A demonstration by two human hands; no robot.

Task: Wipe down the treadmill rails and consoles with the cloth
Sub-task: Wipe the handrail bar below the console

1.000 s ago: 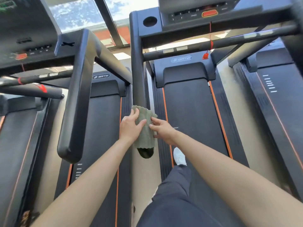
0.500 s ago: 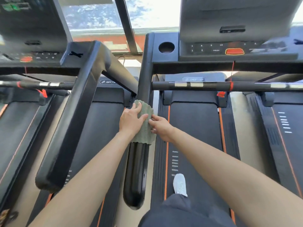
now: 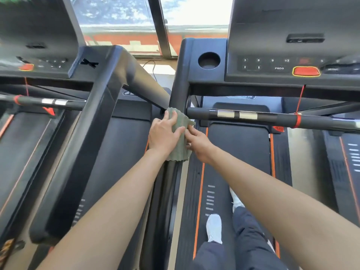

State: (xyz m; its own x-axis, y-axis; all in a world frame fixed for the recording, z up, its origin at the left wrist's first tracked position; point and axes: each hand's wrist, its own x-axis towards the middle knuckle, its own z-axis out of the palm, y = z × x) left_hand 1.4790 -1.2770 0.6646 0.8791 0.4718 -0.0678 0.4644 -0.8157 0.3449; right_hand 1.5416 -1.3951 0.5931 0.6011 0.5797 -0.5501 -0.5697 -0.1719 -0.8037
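Green ribbed cloth (image 3: 180,139) lay draped over the rail (image 3: 170,178) on your left, just below where the crossbar (image 3: 263,116) meets it. Your left hand (image 3: 162,134) lay on top, fingers (image 3: 166,119) fairly straight and thumb spread across the fabric, pressing it against the rail's upper face. Your right hand (image 3: 199,143) reached in from the inner side, its fingers curled at the cloth's edge and pinching it. I judge that this was to hold the cloth wrapped round the rail's flank instead of letting it hang loose. With one hand bearing down and the other holding the wrap, a single stroke could clean both top and side.

You were cleaning a black, smooth, slightly glossy rail that ran from the upright under the console (image 3: 272,68) back toward you. Neither hand touched the console, with its number keys, red button (image 3: 305,71) and round cup hole (image 3: 209,60). Your pale shoes (image 3: 213,228) stood on the black belt (image 3: 239,152), which was edged in orange.

A second treadmill (image 3: 124,152) stood just beside on the left, and a third (image 3: 348,172) lay to the right across a strip of pale floor (image 3: 300,152). Daylight came through the window (image 3: 194,12) ahead.
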